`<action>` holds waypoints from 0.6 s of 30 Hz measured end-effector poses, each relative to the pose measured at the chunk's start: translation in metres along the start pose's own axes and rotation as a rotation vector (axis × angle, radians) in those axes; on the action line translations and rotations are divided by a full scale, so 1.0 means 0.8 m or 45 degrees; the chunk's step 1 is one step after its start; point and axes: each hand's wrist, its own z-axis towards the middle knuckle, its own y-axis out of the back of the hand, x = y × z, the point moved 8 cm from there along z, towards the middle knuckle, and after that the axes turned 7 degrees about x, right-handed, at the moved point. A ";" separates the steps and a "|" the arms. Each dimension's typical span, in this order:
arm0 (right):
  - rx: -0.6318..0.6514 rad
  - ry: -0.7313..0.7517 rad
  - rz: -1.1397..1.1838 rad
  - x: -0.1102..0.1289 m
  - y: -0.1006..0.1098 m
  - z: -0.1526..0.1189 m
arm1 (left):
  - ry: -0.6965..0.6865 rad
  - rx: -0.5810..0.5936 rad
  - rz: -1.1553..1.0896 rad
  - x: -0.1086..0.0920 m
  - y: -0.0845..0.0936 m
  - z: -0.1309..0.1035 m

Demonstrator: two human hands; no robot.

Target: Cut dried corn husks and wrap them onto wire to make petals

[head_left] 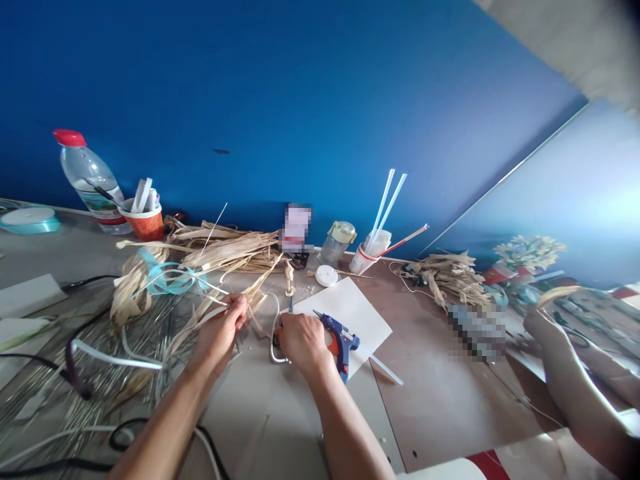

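Observation:
My left hand (pixel 227 327) pinches a pale strip of dried corn husk (pixel 260 283) between thumb and fingers. To its right, my right hand (pixel 303 337) is closed low over the table, around what look like scissors (pixel 291 305); a narrow blade shows beyond the knuckles, and the handles are mostly hidden. Beside that hand, a blue glue gun (pixel 345 347) lies partly on a white sheet (pixel 367 317), a clear glue stick (pixel 387 371) at its rear. A small twisted husk piece (pixel 289 277) stands just past the blade.
A husk pile (pixel 240 250) and light blue ribbon (pixel 173 279) lie at back left, above many thin wires (pixel 145 333) and cables. Behind stand a bottle (pixel 93 177), an orange cup (pixel 145 223), a jar (pixel 336 245) and a white cup (pixel 363 260). Another person's arm (pixel 565 373) reaches in at right.

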 end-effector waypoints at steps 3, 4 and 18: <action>0.023 -0.016 -0.005 0.001 -0.001 0.001 | 0.012 -0.001 -0.016 0.002 0.000 0.000; 0.022 -0.021 -0.004 0.002 -0.001 0.002 | 0.014 0.001 -0.020 0.003 0.000 0.000; -0.043 -0.099 0.094 -0.012 -0.009 -0.013 | 0.014 0.057 0.039 0.013 0.006 0.004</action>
